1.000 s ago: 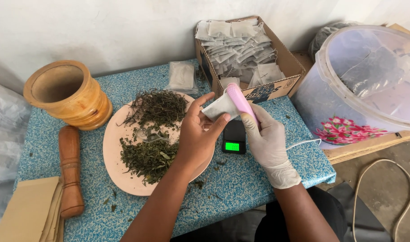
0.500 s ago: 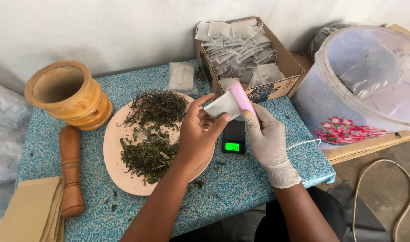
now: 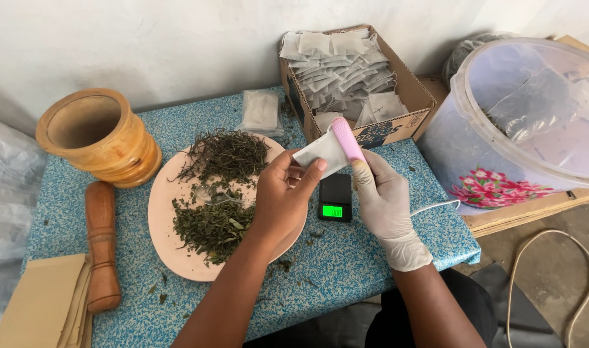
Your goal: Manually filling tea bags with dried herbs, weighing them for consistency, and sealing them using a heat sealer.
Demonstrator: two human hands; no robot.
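Nothing moves | left hand point(image 3: 278, 200) pinches sachet point(image 3: 320, 154) above scale point(image 3: 335, 197) | gloved right hand point(image 3: 381, 200) clamps pink sealer point(image 3: 347, 138) along its edge, closing it

A speckled blue tablecloth point(image 3: 346, 270) carries a pale pink plate point(image 3: 162, 219), dark green herbs point(image 3: 214, 222) and a green-lit black scale point(image 3: 333, 198).

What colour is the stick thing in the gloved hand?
Pink. The sealer in the right hand shows in the head view.

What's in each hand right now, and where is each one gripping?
Left hand pinches the small white sachet at its lower edge. Gloved right hand grips the pink handheld tool by its lower end.
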